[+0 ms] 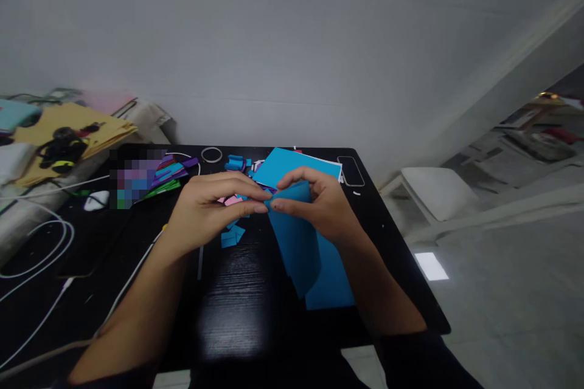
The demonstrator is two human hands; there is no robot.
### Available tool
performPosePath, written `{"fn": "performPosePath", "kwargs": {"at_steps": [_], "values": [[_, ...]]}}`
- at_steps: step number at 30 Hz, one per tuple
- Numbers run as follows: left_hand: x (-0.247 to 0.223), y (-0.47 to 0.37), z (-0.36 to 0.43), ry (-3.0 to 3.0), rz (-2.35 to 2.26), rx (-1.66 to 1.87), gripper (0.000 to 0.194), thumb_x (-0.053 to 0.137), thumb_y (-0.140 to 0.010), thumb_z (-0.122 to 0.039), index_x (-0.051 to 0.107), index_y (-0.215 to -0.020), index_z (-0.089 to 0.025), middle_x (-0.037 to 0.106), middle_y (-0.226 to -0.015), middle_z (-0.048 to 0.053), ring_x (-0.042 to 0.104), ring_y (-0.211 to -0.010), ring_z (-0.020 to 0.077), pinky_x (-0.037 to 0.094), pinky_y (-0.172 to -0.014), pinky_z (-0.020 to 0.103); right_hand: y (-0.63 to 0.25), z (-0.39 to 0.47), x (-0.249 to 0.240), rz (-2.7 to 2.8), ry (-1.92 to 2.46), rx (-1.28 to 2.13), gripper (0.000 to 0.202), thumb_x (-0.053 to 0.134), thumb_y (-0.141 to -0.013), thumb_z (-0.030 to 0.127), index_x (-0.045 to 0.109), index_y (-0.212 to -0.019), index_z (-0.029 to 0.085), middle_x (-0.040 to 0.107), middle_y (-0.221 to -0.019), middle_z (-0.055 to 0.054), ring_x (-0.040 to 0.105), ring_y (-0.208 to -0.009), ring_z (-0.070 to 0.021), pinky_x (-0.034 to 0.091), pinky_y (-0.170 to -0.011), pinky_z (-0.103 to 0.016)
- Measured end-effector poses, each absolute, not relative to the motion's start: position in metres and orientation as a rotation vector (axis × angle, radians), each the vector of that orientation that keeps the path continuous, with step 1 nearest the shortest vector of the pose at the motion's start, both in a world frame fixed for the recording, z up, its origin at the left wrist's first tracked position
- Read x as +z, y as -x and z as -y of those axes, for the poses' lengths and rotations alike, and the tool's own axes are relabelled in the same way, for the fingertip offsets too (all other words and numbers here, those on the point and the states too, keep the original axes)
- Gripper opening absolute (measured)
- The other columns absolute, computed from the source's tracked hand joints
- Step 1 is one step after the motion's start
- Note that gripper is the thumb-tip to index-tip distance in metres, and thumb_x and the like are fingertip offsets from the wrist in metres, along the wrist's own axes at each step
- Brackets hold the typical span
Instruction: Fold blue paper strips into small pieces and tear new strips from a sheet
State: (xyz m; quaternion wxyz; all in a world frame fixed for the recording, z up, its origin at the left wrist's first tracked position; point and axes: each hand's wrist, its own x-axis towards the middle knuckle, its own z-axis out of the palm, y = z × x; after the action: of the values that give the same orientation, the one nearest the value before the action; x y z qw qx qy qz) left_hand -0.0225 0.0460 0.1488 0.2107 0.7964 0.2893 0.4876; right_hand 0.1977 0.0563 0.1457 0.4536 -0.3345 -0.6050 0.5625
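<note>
A blue paper sheet (296, 249), bent into a curve, hangs above the black table from my fingertips. My right hand (319, 200) grips its upper edge between thumb and fingers. At the sheet's upper left corner, my left hand (219, 203) pinches with its thumb and fingers pressed together. Another blue sheet (331, 279) lies flat beneath, partly hidden by my right forearm. Behind my hands, more blue paper (292, 167) rests on white sheets. Small blue paper pieces (232, 236) and pink ones (232, 200) lie beside and behind my left hand.
On the black table (237, 292) are colored paper strips (171, 176), a white mouse (97, 200), a tape ring (211, 154), white cables (132, 279) and a phone-shaped outline (350, 171). Yellow envelopes (77, 124) are piled at the left. A white stool (429, 191) stands at the right.
</note>
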Motion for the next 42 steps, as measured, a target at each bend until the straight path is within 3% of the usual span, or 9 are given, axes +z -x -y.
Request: {"fn": "performPosePath", "kwargs": {"at_steps": [20,42], "values": [[0.1488,0.0223,-0.0453,-2.215,-0.833,1.331,0.016,0.084,-0.084,-0.018,0.082,-0.098,-0.026,0.081,-0.088,-0.001,0.074,-0.081,0.0141,0.06,-0.074,0.026,-0.1981,-0.0545,0.1488,1.525,0.881,1.292,0.024,0.09,-0.069,0.024,0.073,-0.086,0.023,0.072,-0.083,0.001,0.067,-0.078,-0.0166,0.058,-0.071,-0.031],[0.146,0.0205,-0.0462,-2.243,-0.842,1.368,0.015,0.083,-0.085,-0.018,0.082,-0.098,-0.026,0.082,-0.089,-0.001,0.075,-0.082,0.0141,0.06,-0.076,0.025,-0.199,-0.0544,0.1471,1.546,0.895,1.262,0.023,0.089,-0.073,0.024,0.073,-0.089,0.022,0.072,-0.082,0.002,0.065,-0.073,-0.015,0.056,-0.066,-0.029]]}}
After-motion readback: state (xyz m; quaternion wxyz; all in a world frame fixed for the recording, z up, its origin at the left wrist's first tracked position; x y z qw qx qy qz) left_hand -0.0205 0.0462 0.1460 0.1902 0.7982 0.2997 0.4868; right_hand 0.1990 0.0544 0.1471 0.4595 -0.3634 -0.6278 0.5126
